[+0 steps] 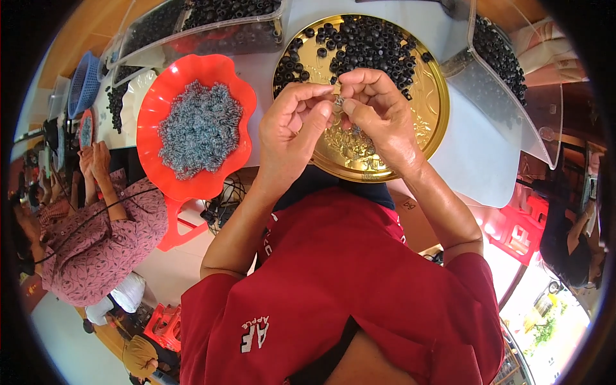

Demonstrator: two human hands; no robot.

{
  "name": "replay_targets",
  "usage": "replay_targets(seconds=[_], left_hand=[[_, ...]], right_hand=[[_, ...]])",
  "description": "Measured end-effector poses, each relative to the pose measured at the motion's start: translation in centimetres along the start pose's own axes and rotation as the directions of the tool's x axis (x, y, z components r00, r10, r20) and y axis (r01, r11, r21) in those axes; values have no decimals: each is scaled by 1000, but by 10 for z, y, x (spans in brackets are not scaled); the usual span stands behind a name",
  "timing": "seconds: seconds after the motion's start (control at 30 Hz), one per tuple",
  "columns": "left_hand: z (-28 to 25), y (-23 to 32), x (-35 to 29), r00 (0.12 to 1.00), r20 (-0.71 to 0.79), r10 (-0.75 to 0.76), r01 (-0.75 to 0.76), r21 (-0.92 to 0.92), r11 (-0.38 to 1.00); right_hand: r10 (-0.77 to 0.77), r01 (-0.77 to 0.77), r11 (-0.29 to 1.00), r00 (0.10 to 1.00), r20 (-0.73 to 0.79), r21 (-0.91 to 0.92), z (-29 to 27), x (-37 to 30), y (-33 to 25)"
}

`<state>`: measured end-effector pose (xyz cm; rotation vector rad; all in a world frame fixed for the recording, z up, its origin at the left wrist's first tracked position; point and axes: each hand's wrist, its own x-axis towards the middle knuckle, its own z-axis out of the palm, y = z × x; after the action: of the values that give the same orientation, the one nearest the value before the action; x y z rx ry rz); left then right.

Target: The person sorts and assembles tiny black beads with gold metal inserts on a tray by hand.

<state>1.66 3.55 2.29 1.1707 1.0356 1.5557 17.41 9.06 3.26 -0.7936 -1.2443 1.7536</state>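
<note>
Over the round gold tray [427, 138], my two hands meet at the fingertips. My right hand [383, 114] is closed in a pinch on a small metal spring [339, 101]. Close beside it, the thumb and forefinger of my left hand [287, 128] come together too; whatever lies between them is too small to make out. Many small black ring-like plastic pieces [369, 48] are spread over the far half of the tray. To the left, a red scalloped dish [149, 122] holds a heap of small grey coil springs [200, 131].
Clear plastic bins with black pieces stand at the far left [221, 32] and far right [507, 83] of the white table [478, 154]. A blue basket [84, 83] is further left. Beside me a person in a patterned shirt [109, 240] works; a red stool [523, 228] stands at right.
</note>
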Motion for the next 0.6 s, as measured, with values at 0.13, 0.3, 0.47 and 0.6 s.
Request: replay_targets(seconds=[0.13, 0.3, 0.47, 0.6], left_hand=[[-6, 2, 0, 981, -3, -192, 192, 25, 981], [-4, 2, 1, 986, -6, -169, 169, -6, 986], [-5, 2, 1, 971, -13, -238, 237, -77, 968], [-4, -3, 1, 984, -49, -173, 170, -60, 984]], right_hand=[[-101, 99, 989, 995, -13, -112, 2, -1, 2], [-171, 172, 956, 985, 25, -239, 2, 0, 5], [-120, 119, 977, 993, 2, -176, 1, 2, 13], [-255, 251, 898, 966, 37, -363, -2, 4, 16]])
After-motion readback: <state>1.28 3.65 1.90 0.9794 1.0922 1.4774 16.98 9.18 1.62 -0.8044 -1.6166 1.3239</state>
